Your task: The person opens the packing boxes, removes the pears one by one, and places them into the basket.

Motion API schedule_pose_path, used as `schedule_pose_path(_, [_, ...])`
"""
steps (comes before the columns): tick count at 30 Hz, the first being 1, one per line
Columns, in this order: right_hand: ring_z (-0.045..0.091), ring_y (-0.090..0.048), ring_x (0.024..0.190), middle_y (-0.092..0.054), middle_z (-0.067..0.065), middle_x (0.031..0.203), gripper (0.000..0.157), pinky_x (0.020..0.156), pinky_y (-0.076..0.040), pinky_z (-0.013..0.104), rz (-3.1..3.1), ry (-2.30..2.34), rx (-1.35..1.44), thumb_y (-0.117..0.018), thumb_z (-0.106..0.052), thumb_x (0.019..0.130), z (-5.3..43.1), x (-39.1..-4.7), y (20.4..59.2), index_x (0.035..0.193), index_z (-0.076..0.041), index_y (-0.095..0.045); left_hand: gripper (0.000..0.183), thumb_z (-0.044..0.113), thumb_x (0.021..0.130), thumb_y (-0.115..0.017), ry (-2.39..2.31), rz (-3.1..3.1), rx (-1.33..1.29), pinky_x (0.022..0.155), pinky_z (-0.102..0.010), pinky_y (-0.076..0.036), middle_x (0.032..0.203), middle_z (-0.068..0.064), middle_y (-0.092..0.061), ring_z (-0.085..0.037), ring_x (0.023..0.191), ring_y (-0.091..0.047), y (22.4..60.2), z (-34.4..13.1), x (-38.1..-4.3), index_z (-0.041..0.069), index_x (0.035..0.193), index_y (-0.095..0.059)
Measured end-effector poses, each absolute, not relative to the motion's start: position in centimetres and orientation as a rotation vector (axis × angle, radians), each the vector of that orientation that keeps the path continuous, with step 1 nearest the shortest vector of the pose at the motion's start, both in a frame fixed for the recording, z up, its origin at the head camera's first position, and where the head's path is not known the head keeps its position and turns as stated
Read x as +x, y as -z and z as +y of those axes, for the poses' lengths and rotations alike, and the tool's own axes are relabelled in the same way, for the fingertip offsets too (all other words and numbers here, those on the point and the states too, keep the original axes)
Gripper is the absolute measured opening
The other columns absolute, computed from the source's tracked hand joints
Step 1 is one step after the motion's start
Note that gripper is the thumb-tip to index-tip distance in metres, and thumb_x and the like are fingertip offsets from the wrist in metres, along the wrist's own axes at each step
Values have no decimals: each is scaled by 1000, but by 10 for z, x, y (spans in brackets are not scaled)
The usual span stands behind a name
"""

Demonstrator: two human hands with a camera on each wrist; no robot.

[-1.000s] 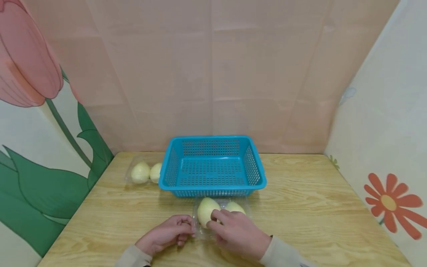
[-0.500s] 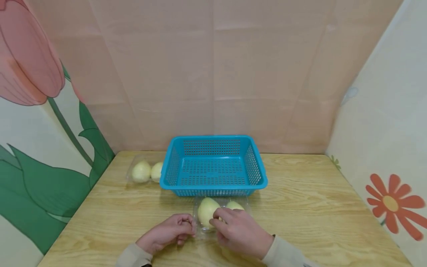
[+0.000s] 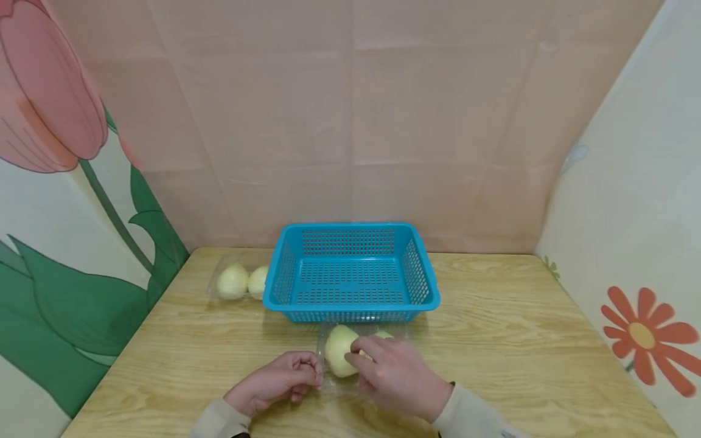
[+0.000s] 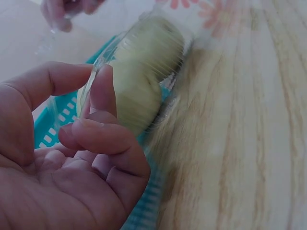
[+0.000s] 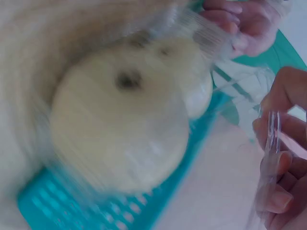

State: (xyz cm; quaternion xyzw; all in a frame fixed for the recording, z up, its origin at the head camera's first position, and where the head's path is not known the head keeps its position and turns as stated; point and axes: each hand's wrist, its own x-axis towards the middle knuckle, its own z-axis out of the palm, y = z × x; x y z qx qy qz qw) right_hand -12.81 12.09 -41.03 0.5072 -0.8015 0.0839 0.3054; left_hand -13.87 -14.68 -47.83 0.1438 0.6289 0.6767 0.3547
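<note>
Two pale yellow-green pears (image 3: 341,351) sit in a clear plastic tray (image 3: 341,387) on the table, in front of the basket. Streaky cling film (image 4: 176,60) stretches over the pears in the left wrist view. My left hand (image 3: 282,380) pinches the tray's left edge between thumb and finger, the other fingers curled. Over the tray's right half, my right hand (image 3: 402,378) pinches a loose strip of clear plastic film (image 5: 269,163). It hides most of the right-hand pear (image 3: 383,334) from the head view.
A blue perforated basket (image 3: 350,309) stands right behind the tray, with nothing inside. To its left, another clear tray with two pears (image 3: 232,281) sits partly behind the basket. Printed cloth walls (image 3: 350,121) enclose the wooden table (image 3: 493,340).
My right hand has shifted slightly right and up with its pinch kept, covering more of the right-hand pear. The left hand stays at the tray's edge.
</note>
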Motion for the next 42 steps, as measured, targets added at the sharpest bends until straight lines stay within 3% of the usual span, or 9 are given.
schedule_pose_path(7, [12,-65,80,-68,-3,97,24,61,-54,24,-2120,-288,1291,-74,-6,73,125,-134,386,97,-12,-74,9,9,90,-66,-1749,1643,375,53,-20,-36,77,4,-54,-6,57,-37,479,-148,-140,10,93,-58])
schedule_pose_path(11, [10,-62,78,-66,-3,97,13,58,-51,20,-2118,-299,1281,-67,-9,84,128,-135,383,94,-14,-74,8,8,90,-65,-1744,1645,388,53,-21,-37,75,5,-53,-6,56,-38,479,-148,-139,10,92,-58])
schedule_pose_path(13, [10,-62,78,-64,-2,97,15,58,-51,19,-2116,-313,1260,-59,-11,91,129,-136,382,93,-14,-73,8,9,90,-66,-1740,1644,403,53,-21,-37,73,5,-51,-7,56,-37,478,-148,-139,10,93,-58])
schedule_pose_path(19, [11,-61,75,-61,-2,94,12,61,-52,20,-2085,-378,1227,-60,-13,93,131,-130,379,91,-14,-72,9,9,90,-66,-1721,1645,420,53,-22,-37,67,6,-47,-7,55,-37,476,-148,-138,10,92,-57])
schedule_pose_path(22, [6,-54,66,-58,-6,85,18,56,-47,15,-2073,-379,1259,-53,-17,96,128,-123,380,88,-16,-69,8,9,90,-65,-1713,1649,419,53,-22,-38,67,6,-48,-7,55,-38,476,-148,-138,9,92,-57])
schedule_pose_path(26, [2,-46,59,-54,-10,76,5,49,-34,11,-2142,-322,1304,-66,-16,87,123,-115,387,85,-20,-66,7,10,91,-65,-1703,1647,414,53,-22,-37,68,6,-49,-7,55,-38,477,-148,-139,9,92,-58])
schedule_pose_path(29, [2,-47,58,-56,-10,75,18,47,-30,13,-2294,-264,1267,-81,-18,75,123,-114,394,85,-19,-66,6,10,92,-64,-1693,1643,409,53,-22,-37,69,5,-49,-7,56,-38,477,-147,-140,10,92,-58])
schedule_pose_path(36, [5,-40,53,-55,-4,77,27,42,-27,19,-2599,-168,957,-83,-27,74,129,-114,404,90,-12,-67,6,9,91,-64,-1686,1656,415,54,-22,-38,71,4,-50,-8,57,-39,476,-147,-139,12,91,-59])
schedule_pose_path(42, [13,-52,60,-62,2,83,43,42,-34,23,-2718,-145,728,-83,-37,74,134,-112,405,100,-6,-68,8,6,92,-62,-1680,1677,427,54,-22,-39,70,4,-49,-9,58,-40,475,-147,-138,13,92,-59])
